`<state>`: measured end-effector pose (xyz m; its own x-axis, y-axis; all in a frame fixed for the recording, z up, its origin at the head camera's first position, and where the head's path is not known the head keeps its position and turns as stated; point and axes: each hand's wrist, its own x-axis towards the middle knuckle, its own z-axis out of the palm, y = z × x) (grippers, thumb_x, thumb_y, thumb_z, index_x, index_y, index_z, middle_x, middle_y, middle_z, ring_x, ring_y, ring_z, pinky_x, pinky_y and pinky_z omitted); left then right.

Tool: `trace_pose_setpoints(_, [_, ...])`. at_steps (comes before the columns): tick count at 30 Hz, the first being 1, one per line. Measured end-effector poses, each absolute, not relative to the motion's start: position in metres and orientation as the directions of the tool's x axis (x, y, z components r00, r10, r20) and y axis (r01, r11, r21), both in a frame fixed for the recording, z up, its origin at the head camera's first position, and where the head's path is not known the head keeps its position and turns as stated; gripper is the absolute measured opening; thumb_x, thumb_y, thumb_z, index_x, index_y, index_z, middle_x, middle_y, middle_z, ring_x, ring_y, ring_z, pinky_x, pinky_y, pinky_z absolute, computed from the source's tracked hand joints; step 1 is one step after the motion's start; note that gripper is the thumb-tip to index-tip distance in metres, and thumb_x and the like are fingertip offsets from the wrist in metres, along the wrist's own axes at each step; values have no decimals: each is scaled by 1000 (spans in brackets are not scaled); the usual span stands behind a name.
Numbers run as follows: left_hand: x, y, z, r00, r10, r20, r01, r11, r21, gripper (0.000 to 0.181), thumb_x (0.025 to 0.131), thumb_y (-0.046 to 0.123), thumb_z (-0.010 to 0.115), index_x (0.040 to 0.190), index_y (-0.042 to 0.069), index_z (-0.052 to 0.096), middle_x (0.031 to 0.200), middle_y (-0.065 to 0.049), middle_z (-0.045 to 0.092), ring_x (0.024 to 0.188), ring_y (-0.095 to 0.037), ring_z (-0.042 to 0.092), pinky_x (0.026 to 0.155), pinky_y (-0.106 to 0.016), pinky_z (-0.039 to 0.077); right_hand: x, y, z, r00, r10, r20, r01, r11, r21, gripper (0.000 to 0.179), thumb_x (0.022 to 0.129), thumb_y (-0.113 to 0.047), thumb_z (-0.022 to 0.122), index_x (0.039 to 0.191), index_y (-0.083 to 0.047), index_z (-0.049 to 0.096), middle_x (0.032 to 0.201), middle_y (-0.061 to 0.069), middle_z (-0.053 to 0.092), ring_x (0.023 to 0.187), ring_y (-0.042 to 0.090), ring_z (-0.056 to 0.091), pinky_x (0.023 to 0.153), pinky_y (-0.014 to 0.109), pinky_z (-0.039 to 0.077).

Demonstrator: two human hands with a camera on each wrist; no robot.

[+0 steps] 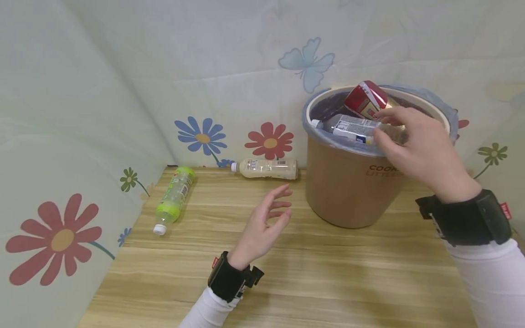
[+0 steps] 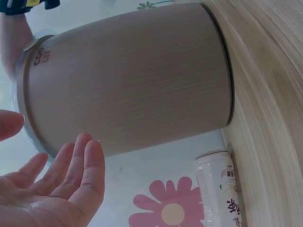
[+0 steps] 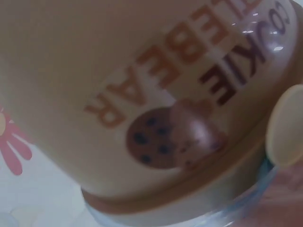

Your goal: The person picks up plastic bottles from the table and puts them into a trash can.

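My right hand [image 1: 426, 141] is over the rim of the tan bin [image 1: 348, 191], thumb and fingers spread apart. Under its fingertips lies a clear plastic bottle [image 1: 352, 127] with a silvery label and white cap; whether they touch it I cannot tell. Behind that bottle a red can [image 1: 366, 98] leans inside the bin. My left hand [image 1: 260, 228] hovers above the table, fingers loosely bent and holding nothing. In the left wrist view its palm [image 2: 52, 198] faces up beside the bin. Nearest to it is a cream-coloured bottle [image 1: 266, 168], on its side against the wall.
A green-labelled bottle [image 1: 174, 200] with a white cap lies at the table's left edge. Bluish liner film [image 1: 434, 98] folds over the bin's rim. Behind the wooden table [image 1: 328, 273] hangs a pale sheet [image 1: 229, 68] printed with flowers.
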<state>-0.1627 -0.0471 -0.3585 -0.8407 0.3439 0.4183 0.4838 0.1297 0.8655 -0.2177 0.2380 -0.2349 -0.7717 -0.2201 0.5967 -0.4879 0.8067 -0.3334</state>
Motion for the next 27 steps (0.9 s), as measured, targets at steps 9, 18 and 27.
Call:
trace_pose_setpoints(9, [-163, -47, -360, -837, 351, 420, 494, 155, 856, 48, 93, -2, 52, 139, -2, 38, 133, -21, 50, 111, -33, 56, 92, -45, 49, -218, 246, -237, -888, -197, 416, -338, 893, -298, 42, 94, -32, 47, 114, 4, 58, 106, 25, 57, 100, 39, 49, 74, 59, 41])
trace_pose_setpoints(18, [-171, -47, -374, -826, 357, 436, 519, 183, 835, 49, 93, 1, 54, 139, 2, 39, 133, -17, 50, 109, -28, 58, 90, -42, 51, -220, 249, -232, -917, -165, 362, -274, 921, -275, 51, 98, -40, 39, 105, 5, 61, 91, 22, 58, 84, 35, 48, 59, 47, 39])
trace_pose_setpoints(27, [-176, -49, -381, -834, 370, 410, 499, 187, 846, 50, 94, 6, 54, 142, 8, 38, 136, -11, 49, 111, -25, 57, 91, -40, 50, -214, 242, -239, -859, -135, 494, -363, 840, -403, 40, 96, -31, 47, 106, 4, 63, 106, 24, 58, 96, 38, 49, 76, 56, 38])
